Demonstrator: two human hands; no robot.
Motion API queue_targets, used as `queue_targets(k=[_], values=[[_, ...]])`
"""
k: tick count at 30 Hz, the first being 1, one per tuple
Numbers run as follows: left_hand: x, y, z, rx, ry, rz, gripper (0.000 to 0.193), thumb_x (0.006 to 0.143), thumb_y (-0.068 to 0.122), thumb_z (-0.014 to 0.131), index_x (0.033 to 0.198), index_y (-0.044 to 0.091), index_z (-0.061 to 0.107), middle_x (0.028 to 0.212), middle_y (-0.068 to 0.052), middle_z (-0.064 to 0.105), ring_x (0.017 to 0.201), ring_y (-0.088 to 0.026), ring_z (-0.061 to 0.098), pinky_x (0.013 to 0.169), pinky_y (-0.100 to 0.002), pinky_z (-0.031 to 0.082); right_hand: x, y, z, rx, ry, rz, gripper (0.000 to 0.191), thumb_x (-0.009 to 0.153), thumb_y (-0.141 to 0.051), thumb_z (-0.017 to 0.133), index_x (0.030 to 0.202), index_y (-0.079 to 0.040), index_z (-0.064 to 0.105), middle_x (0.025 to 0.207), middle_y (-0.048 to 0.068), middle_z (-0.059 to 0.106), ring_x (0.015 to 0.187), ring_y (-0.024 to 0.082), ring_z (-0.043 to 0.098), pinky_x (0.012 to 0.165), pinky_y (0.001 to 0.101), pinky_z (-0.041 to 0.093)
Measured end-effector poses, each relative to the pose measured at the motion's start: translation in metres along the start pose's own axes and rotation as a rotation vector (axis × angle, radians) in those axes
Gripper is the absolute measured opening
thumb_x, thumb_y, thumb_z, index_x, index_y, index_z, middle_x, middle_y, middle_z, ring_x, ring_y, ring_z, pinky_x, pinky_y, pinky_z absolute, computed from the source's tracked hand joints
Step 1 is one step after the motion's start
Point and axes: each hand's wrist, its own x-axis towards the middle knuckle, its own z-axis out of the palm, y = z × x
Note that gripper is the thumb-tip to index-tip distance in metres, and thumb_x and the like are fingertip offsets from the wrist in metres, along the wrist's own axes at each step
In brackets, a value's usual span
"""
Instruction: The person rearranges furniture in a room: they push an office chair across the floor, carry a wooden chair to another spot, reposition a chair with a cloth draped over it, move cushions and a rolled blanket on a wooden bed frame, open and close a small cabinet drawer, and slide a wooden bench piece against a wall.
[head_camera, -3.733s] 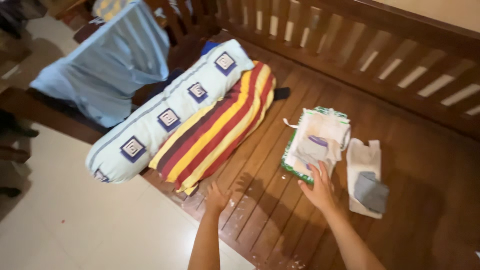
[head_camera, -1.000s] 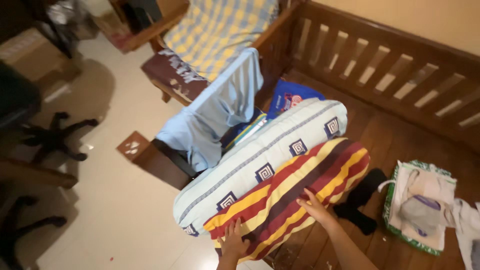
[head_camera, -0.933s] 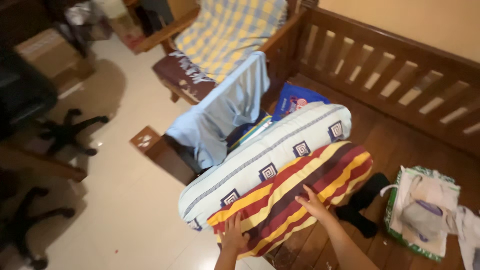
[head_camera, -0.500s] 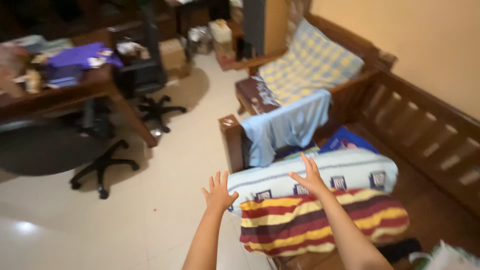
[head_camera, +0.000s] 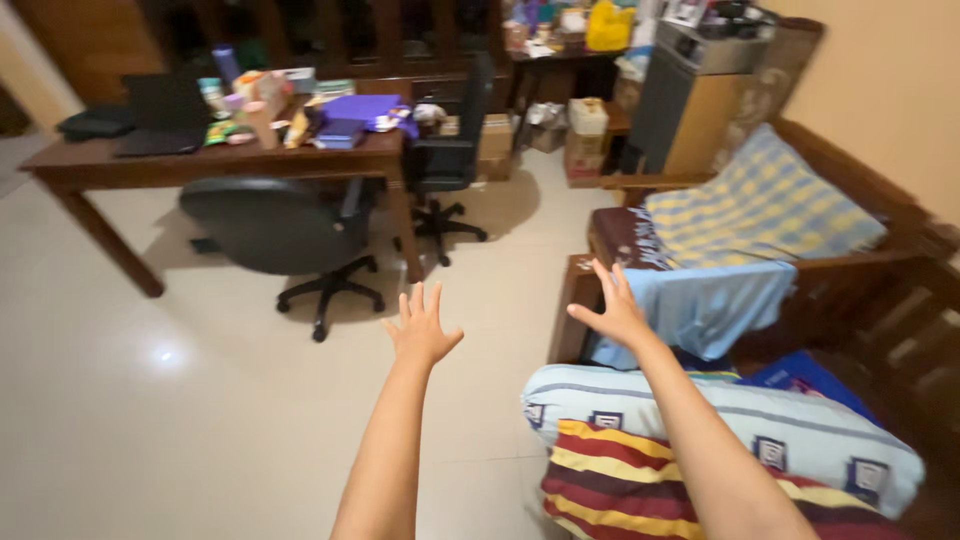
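Observation:
My left hand (head_camera: 420, 327) is stretched out in the air over the tiled floor, fingers spread, holding nothing. My right hand (head_camera: 612, 308) is also raised and spread, hovering just in front of a light blue cloth (head_camera: 712, 305) draped over the wooden bench arm; it touches nothing. Below my right forearm lie a pale blue bolster pillow with square patterns (head_camera: 800, 440) and a pillow striped red, yellow and dark (head_camera: 620, 485) on the wooden bench.
A dark office chair (head_camera: 285, 230) stands at a cluttered wooden desk (head_camera: 200, 160); a second black chair (head_camera: 445, 165) is behind it. A yellow-and-blue checked cushion (head_camera: 760, 205) lies on a wooden seat at right. Boxes and a cabinet (head_camera: 700, 90) stand at the back.
The view has lifted from the bench to the room. Both hands have come off the striped pillow and the bolster and now hang spread in the air.

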Motion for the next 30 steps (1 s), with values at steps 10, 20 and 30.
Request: queue_targets(k=[10, 20, 30], values=[[0.0, -0.228, -0.104, -0.005, 0.203, -0.196, 0.104, 0.078, 0.05, 0.076, 0.162, 0.035, 0.017, 0.171, -0.002, 0.013, 0.156, -0.036, 0.014, 0.112, -0.079, 0.021, 0.086, -0.205, 0.161, 0.039, -0.172, -0.206, 0.112, 0.07, -0.064, 0.079, 0.162, -0.036, 0.023, 0.171, 0.019, 0.009, 0.155, 0.042, 0.021, 0.118, 0.0565, 0.029], [-0.018, -0.499, -0.214, 0.049, 0.27, -0.446, 0.107, 0.076, 0.054, 0.076, 0.161, 0.036, 0.015, 0.171, -0.004, 0.011, 0.156, -0.038, 0.012, 0.111, -0.08, 0.021, 0.139, -0.457, 0.36, 0.135, -0.301, -0.409, 0.112, 0.068, -0.065, 0.078, 0.161, -0.036, 0.022, 0.172, 0.019, 0.006, 0.154, 0.04, 0.024, 0.117, 0.056, 0.033], [-0.024, -0.661, -0.229, 0.021, 0.296, -0.629, 0.104, 0.077, 0.05, 0.075, 0.162, 0.032, 0.017, 0.17, -0.007, 0.014, 0.155, -0.039, 0.012, 0.109, -0.081, 0.021, 0.174, -0.608, 0.513, 0.105, -0.448, -0.562, 0.111, 0.069, -0.063, 0.08, 0.161, -0.036, 0.023, 0.171, 0.017, 0.006, 0.156, 0.04, 0.018, 0.115, 0.0617, 0.032]])
